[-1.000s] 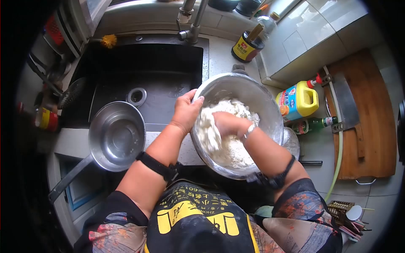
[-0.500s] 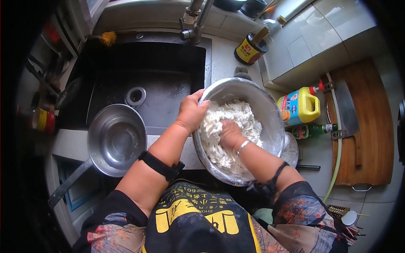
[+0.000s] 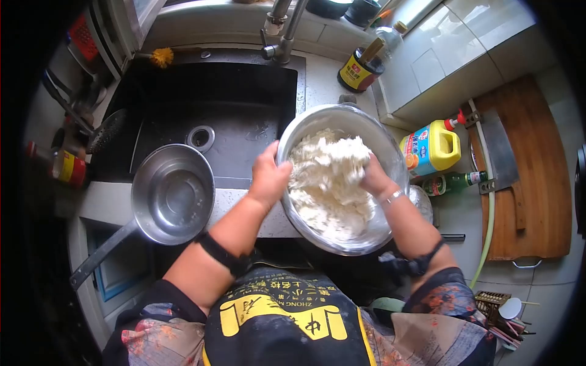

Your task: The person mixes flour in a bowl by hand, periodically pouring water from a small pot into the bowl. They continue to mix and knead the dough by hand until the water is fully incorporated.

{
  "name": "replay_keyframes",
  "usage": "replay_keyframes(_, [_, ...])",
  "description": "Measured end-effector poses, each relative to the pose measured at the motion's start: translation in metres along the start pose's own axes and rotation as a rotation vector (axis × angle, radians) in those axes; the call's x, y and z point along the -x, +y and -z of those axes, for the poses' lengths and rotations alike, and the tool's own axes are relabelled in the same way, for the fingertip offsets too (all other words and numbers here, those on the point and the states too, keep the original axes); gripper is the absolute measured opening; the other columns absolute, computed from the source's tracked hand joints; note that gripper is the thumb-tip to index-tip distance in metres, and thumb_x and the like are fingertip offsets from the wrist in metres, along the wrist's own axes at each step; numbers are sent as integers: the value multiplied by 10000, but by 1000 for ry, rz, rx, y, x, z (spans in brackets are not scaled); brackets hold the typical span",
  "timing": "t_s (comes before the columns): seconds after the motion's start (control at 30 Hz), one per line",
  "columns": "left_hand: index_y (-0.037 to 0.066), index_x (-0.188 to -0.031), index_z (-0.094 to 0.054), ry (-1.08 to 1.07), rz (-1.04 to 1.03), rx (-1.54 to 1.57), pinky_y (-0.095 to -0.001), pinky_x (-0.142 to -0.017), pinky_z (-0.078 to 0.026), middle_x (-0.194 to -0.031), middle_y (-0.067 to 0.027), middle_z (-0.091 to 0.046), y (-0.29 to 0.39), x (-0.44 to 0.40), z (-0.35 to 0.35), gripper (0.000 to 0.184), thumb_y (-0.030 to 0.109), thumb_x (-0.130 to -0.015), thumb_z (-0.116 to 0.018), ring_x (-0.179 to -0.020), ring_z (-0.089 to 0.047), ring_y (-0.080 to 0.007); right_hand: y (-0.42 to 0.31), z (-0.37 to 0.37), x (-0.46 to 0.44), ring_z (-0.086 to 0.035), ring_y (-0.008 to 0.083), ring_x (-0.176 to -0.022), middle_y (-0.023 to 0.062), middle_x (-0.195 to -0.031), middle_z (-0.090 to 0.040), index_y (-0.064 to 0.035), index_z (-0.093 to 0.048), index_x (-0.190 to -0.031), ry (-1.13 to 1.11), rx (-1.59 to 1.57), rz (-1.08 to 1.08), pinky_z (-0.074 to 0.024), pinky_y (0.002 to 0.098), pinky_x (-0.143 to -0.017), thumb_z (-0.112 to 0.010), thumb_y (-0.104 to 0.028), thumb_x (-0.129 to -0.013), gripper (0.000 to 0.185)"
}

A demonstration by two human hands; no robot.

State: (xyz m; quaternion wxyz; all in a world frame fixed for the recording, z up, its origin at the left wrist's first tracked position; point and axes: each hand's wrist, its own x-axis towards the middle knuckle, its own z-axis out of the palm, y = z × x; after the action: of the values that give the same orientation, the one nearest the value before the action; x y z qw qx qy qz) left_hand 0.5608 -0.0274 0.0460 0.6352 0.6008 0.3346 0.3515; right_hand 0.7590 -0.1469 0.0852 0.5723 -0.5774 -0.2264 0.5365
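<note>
A large metal mixing bowl (image 3: pixel 395 160) rests at the counter's front edge, right of the sink. Inside it lies shaggy, floury white dough (image 3: pixel 329 161), part of it lifted and blurred by motion. My left hand (image 3: pixel 270 177) grips the bowl's left rim, thumb on the inner side. My right hand (image 3: pixel 376 175) is in the bowl, its fingers curled into the right side of the dough; the fingertips are hidden by it.
Left of the bowl, a metal saucepan (image 3: pixel 174 195) stands by the black sink (image 3: pixel 183 116) and faucet (image 3: pixel 281 49). To the right are a yellow jug (image 3: pixel 434 146), a green bottle (image 3: pixel 455 182), a cleaver (image 3: pixel 497 152) and a wooden cutting board (image 3: pixel 543 201).
My right hand has moved right and up in the bowl, lifting and turning the dough. My left hand has slid slightly down along the left rim.
</note>
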Motion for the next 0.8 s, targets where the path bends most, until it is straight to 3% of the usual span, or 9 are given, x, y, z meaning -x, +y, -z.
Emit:
replay_keyframes(0.03, [2,-1091,-510,-78,40,0,-306,-730,-459,-905,-164,-618,12,-14,6,408,79,-690,-519,-811,-608,-231,-11,-4,21,-549,184,-943,91,-1030,-575,-18,-527,-1064,14,24,-44,-450,335,-807,-420,-183,-857,285])
replay_keyframes(0.1, [8,-1137,-470,21,138,54,-318,-749,-455,-916,-188,-607,23,-29,1,451,77,-696,-528,-834,-604,-272,-18,-1,56,-592,222,-863,132,-916,-619,-26,-588,-963,-97,1073,183,-461,321,-772,-514,-115,-769,226])
replay_keyframes(0.17, [9,-1169,-436,-43,6,-229,-334,-769,-451,-928,-208,-596,33,-18,2,482,67,-698,-523,-855,-593,-303,-20,-13,79,-604,285,-799,174,-814,-617,-28,-619,-861,-254,1501,210,-470,327,-737,-571,-57,-650,218])
replay_keyframes(0.23, [13,-1190,-412,-57,-36,-411,-349,-788,-445,-938,-222,-586,34,-8,2,502,56,-699,-512,-872,-580,-330,-10,-27,81,-585,333,-760,187,-773,-601,-23,-613,-799,-482,1682,87,-473,358,-706,-541,-45,-603,210])
replay_keyframes(0.37, [26,-1207,-400,-32,32,-504,-375,-800,-435,-942,-230,-576,32,-5,0,513,47,-702,-487,-890,-564,-350,39,-25,44,-564,337,-677,144,-689,-580,-19,-596,-749,-455,1802,565,-463,375,-676,-545,-90,-595,176])
replay_keyframes(0.47, [29,-1218,-392,-83,65,-542,-378,-794,-436,-929,-229,-578,41,-8,1,525,55,-702,-486,-880,-566,-353,32,-44,4,-578,325,-749,146,-766,-603,-31,-605,-818,-268,1783,192,-458,367,-716,-583,-150,-628,226])
replay_keyframes(0.67, [39,-1243,-361,-98,94,-631,-394,-783,-436,-912,-232,-579,45,-7,1,574,48,-682,-480,-865,-565,-362,42,-39,-42,-576,305,-876,181,-890,-608,-62,-593,-956,104,1249,239,-447,353,-782,-654,-258,-663,357])
replay_keyframes(0.73, [42,-1248,-356,-126,75,-603,-391,-787,-436,-916,-235,-578,46,-6,2,586,43,-675,-474,-871,-562,-368,71,-14,-69,-573,283,-906,162,-923,-607,-46,-573,-999,106,864,242,-445,337,-790,-624,-221,-708,343])
replay_keyframes(0.8, [45,-1247,-360,-78,31,-544,-386,-793,-436,-918,-238,-578,46,2,2,589,38,-669,-469,-876,-561,-370,62,-30,-76,-537,226,-991,118,-1039,-568,-9,-508,-1092,-9,-261,-28,-435,319,-831,-525,-149,-811,315])
